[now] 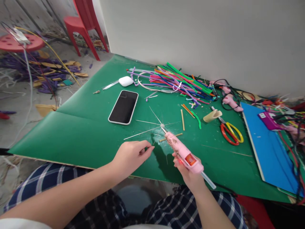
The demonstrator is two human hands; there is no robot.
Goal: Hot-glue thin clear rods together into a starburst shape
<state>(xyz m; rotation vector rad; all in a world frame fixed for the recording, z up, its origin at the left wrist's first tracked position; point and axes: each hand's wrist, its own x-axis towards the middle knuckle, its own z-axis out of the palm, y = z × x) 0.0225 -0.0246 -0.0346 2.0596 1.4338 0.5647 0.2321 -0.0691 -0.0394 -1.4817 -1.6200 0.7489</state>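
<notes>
My right hand (188, 171) is wrapped round a pink hot glue gun (178, 146), with a clear glue stick (208, 180) poking out of its back end. The gun's nozzle meets the small hub of a star-shaped piece of thin pale rods (143, 132) that fan out over the green tabletop. Left of the gun, my left hand (134, 154) has thumb and forefinger pinched together on a thin rod (153, 144), of which only a short bit shows. Under the nozzle end lies a short tan stick (176, 136).
Beyond my hands lie a phone (124, 107), a white case (125, 81) and a heap of coloured pipe cleaners (176, 81). To the right are scissors (231, 132), a tan tube piece (212, 116), a blue board (269, 149) and tangled cables. A pale wall (202, 38) borders the far side.
</notes>
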